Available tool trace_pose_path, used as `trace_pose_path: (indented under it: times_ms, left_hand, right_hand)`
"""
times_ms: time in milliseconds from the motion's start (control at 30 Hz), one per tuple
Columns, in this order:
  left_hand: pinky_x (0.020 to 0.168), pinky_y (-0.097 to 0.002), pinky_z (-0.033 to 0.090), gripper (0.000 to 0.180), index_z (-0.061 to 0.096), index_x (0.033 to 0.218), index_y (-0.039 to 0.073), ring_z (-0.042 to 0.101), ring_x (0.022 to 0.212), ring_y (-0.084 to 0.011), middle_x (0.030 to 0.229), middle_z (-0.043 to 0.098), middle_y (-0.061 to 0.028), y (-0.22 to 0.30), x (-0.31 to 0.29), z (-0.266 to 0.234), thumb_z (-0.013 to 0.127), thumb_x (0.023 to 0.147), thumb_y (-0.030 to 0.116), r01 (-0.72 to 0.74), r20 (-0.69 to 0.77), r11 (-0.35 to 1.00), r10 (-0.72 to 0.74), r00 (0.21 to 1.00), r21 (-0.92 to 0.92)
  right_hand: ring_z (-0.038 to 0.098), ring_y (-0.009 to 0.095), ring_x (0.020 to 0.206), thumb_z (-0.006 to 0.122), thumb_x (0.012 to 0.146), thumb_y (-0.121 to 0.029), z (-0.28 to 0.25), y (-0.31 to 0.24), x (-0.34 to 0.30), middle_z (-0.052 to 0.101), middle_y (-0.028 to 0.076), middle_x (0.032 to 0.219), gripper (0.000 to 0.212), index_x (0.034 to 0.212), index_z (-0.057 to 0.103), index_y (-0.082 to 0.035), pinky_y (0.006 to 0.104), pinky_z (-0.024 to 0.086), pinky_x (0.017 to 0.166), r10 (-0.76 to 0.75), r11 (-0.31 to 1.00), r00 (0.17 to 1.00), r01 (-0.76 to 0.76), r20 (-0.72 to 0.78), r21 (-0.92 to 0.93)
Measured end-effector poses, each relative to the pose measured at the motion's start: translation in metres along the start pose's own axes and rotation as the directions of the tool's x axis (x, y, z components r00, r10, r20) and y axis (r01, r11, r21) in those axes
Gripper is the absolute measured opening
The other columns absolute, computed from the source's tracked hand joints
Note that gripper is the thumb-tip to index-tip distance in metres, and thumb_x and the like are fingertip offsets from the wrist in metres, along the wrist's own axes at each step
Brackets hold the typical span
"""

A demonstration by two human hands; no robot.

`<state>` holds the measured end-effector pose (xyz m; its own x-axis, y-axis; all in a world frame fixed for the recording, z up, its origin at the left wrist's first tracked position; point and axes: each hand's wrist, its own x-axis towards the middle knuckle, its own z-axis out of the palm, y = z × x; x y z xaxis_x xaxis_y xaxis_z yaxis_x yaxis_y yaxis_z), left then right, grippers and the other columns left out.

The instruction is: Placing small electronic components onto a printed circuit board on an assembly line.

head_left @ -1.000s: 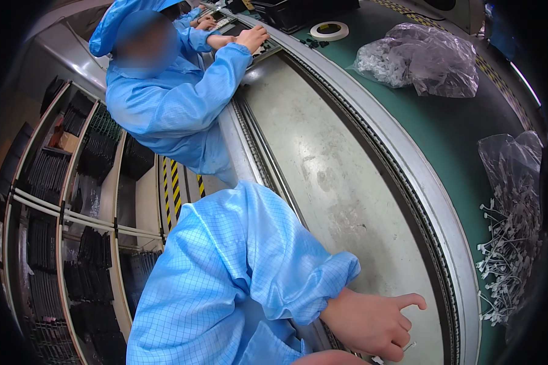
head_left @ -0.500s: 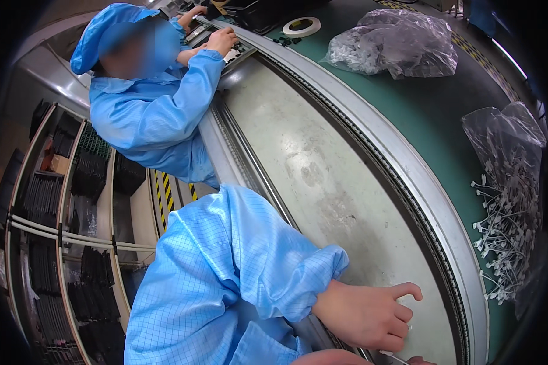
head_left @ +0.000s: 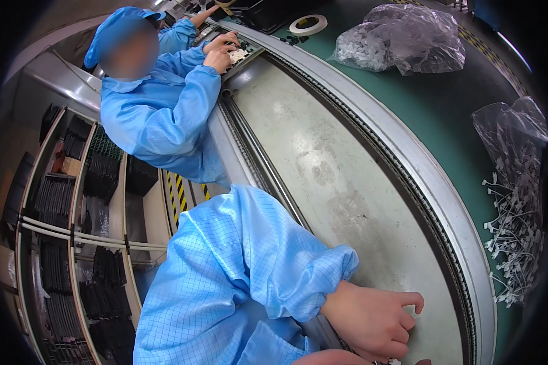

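Note:
My left hand [head_left: 371, 319] hangs over the pale conveyor bed [head_left: 335, 182] at the lower right, its sleeve coming in from the lower left. One outer finger sticks out, bent at the tip. Its other fingers are curled together, toward a small white bit [head_left: 394, 362] at the lower edge; what they hold is mostly cut off. Of my right hand [head_left: 424, 362] only a sliver of fingertip shows at the bottom edge, close to the left hand, so its grip is hidden.
A co-worker [head_left: 158, 115] in blue handles small white parts [head_left: 237, 56] at the line's far end. Right of the metal rail [head_left: 402, 140], the green bench [head_left: 420, 103] carries a tape roll [head_left: 308, 25], a clear bag [head_left: 402, 39] and white-plugged cables [head_left: 517, 237]. Shelves [head_left: 73, 237] stand left.
The whole view has shifted slightly, scene moving right. My left hand stays curled; the fingertip and thin white piece below it have mostly slipped out of view. The co-worker's hands have come together over the white parts.

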<state>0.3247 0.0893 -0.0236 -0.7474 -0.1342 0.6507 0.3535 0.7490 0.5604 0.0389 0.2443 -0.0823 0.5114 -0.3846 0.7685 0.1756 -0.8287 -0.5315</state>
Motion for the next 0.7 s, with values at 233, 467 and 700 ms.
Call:
trace_pose_path:
  times_ms: [233,467,700]
  left_hand:
    - [0.094,-0.0533,0.042,0.025,0.057,0.073,0.011,0.058,0.069,-0.0249,0.064,0.053,-0.0016,-0.002,-0.01,0.014,0.066,0.091,0.026,0.021,0.017,1.0,-0.021,1.0,0.005]
    - [0.093,-0.0509,0.042,0.02,0.057,0.073,0.011,0.058,0.07,-0.0237,0.065,0.053,-0.0008,-0.001,-0.01,0.011,0.067,0.085,0.024,0.002,0.035,1.0,-0.003,0.999,0.02]
    - [0.093,-0.0483,0.042,0.017,0.058,0.078,0.01,0.059,0.075,-0.0252,0.071,0.057,-0.0015,-0.005,-0.012,0.013,0.068,0.082,0.024,-0.005,0.058,1.0,0.006,0.998,-0.016]
  right_hand:
    - [0.047,0.01,0.064,0.06,0.105,-0.016,0.041,-0.045,0.055,0.064,0.013,0.089,0.015,0.103,0.056,-0.001,0.0273,0.041,0.063,0.595,0.786,0.663,-0.597,-0.453,0.16]
    - [0.055,0.012,0.07,0.06,0.105,-0.013,0.05,-0.07,0.081,0.069,0.015,0.099,0.016,0.11,0.061,0.002,0.0274,0.047,0.068,0.781,0.386,0.063,-0.831,-0.621,0.4]
    - [0.05,0.01,0.077,0.05,0.109,-0.016,0.029,-0.076,0.062,0.063,0.011,0.108,0.018,0.12,0.056,-0.003,0.0278,0.046,0.071,0.908,0.28,0.161,-0.921,-0.387,0.272]
